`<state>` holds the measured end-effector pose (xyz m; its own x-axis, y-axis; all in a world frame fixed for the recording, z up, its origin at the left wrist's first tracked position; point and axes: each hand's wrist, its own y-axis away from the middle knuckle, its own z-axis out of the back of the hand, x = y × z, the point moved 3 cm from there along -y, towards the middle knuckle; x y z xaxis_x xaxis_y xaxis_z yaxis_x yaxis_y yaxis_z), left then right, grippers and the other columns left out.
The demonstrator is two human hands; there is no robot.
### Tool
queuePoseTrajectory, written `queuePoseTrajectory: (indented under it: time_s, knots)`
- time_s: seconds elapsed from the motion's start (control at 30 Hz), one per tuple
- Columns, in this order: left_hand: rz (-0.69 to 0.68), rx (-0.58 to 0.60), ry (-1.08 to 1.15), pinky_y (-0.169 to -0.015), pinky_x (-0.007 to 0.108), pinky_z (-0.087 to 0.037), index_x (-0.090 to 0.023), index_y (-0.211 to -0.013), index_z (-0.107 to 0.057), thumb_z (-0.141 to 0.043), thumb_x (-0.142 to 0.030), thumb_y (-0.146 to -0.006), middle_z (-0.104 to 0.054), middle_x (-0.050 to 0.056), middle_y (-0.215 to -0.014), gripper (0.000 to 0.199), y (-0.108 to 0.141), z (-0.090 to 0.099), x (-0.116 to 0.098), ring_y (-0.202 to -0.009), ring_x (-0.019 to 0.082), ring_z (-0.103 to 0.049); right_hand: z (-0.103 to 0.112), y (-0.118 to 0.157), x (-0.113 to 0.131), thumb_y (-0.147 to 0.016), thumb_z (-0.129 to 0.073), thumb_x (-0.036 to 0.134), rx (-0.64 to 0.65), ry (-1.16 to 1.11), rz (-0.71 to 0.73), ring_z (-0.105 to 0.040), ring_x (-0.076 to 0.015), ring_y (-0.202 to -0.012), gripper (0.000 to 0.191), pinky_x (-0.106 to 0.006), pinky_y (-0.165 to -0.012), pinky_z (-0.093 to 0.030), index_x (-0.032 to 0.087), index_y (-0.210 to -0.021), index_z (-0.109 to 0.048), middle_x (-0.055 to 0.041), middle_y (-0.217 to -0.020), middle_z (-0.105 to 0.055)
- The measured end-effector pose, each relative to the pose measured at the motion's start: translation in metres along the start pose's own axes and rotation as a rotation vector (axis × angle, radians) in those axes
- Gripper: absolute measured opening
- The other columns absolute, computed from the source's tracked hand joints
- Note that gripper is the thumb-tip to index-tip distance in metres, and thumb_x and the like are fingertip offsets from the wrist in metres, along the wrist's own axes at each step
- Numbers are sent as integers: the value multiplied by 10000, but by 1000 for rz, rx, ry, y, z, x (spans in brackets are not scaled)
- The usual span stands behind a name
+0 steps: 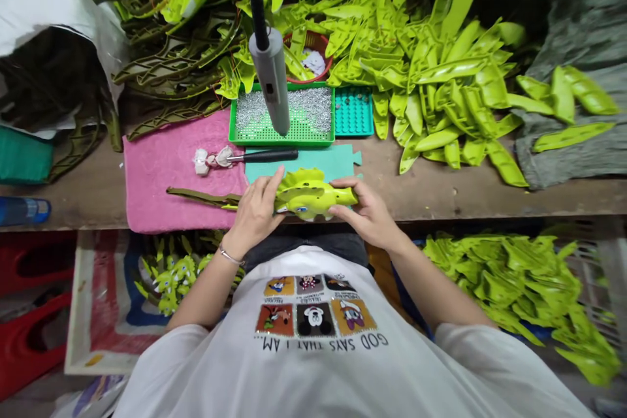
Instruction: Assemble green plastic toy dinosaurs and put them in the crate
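Note:
Between my two hands is a lime-green plastic toy dinosaur (pixel 311 194), with a ridged back and a painted blue eye, lying sideways near the table's front edge. My left hand (pixel 258 208) is closed round its left end, where a dark olive strip (pixel 203 196) sticks out over the pink cloth (pixel 181 163). Fingers and thumb of my right hand (pixel 366 209) pinch the narrow right end. Just beyond lie a black-handled tool (pixel 269 155) with its head wrapped in whitish cloth, and a turquoise foam mat (pixel 323 162). A grey electric screwdriver (pixel 272 81) hangs above.
A green tray (pixel 283 142) of small screws and a teal tray (pixel 353 114) stand behind the mat. Lime-green shells (pixel 441 98) heap at the back and right, olive strips (pixel 171 78) at the left. Below the table sit a left bin (pixel 81 313) and more green parts (pixel 519 281).

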<state>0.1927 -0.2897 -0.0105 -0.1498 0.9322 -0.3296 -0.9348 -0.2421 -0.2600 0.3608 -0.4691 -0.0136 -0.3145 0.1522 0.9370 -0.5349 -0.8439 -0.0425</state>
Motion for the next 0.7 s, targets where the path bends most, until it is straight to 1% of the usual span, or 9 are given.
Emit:
queuePoseTrajectory:
  time_s: [0.1,0.17,0.27,0.37,0.43,0.47,0.53,0.63,0.7]
  knots:
    - [-28,13,-29,-823,408,-516,-186,-1601,-154,-590,-199,-892,-633,128,-1079,832,-4,11,2,-950,294,-608,-2,-1,2,-875,-674,467,-65,-148,-21,-680,-193,-941,336,-333,-839,-574,209,-1090,-664,-66,-1038,-717]
    - [-35,24,-60,-800,411,-511,-186,-1598,-161,-585,-161,-870,-654,127,-1072,842,-7,16,6,-919,299,-609,-6,-5,-1,-868,-679,483,-96,-239,-78,-682,-175,-855,332,-304,-766,-581,207,-1051,-695,-50,-959,-727]
    - [22,117,-64,-815,423,-512,-187,-1578,-227,-603,-138,-828,-668,138,-1147,841,-12,16,18,-955,311,-622,-17,-11,-10,-813,-723,533,-129,-345,-170,-695,-175,-767,364,-309,-709,-603,218,-995,-724,-24,-876,-740]
    - [99,270,27,-889,433,-524,-213,-1526,-335,-632,-145,-785,-660,124,-1238,802,-18,10,34,-1063,313,-636,-27,-16,-14,-820,-697,557,-19,-342,-207,-737,-211,-789,320,-379,-751,-641,271,-960,-724,3,-889,-765]
    - [122,353,111,-952,439,-523,-230,-1493,-385,-654,-169,-768,-638,116,-1296,776,-22,7,42,-1144,306,-627,-22,-21,-14,-819,-708,520,60,-258,-203,-755,-240,-833,275,-423,-779,-648,287,-963,-727,-7,-940,-778]
    - [130,379,143,-980,447,-518,-234,-1488,-395,-666,-185,-762,-626,115,-1315,776,-23,7,46,-1174,305,-619,-14,-25,-13,-801,-732,493,65,-215,-195,-758,-256,-858,272,-441,-791,-646,278,-969,-734,-28,-972,-780]
    - [144,399,174,-1032,475,-498,-238,-1510,-370,-672,-209,-761,-599,121,-1354,808,-24,9,50,-1220,308,-602,12,-36,-11,-770,-765,443,17,-111,-157,-754,-281,-916,300,-468,-829,-634,241,-990,-749,-78,-1035,-775]
    - [116,378,182,-1123,512,-431,-245,-1580,-239,-613,-205,-794,-508,143,-1483,871,-20,13,48,-1350,320,-521,68,-63,-12,-809,-716,392,-95,133,-56,-745,-255,-933,282,-457,-874,-612,205,-1016,-757,-95,-1037,-775]
    - [80,346,174,-1164,529,-382,-258,-1611,-124,-574,-208,-830,-401,154,-1578,903,-16,12,40,-1437,327,-431,112,-86,-16,-833,-676,321,-235,277,-16,-744,-222,-886,230,-422,-867,-605,185,-1000,-757,-85,-989,-781]
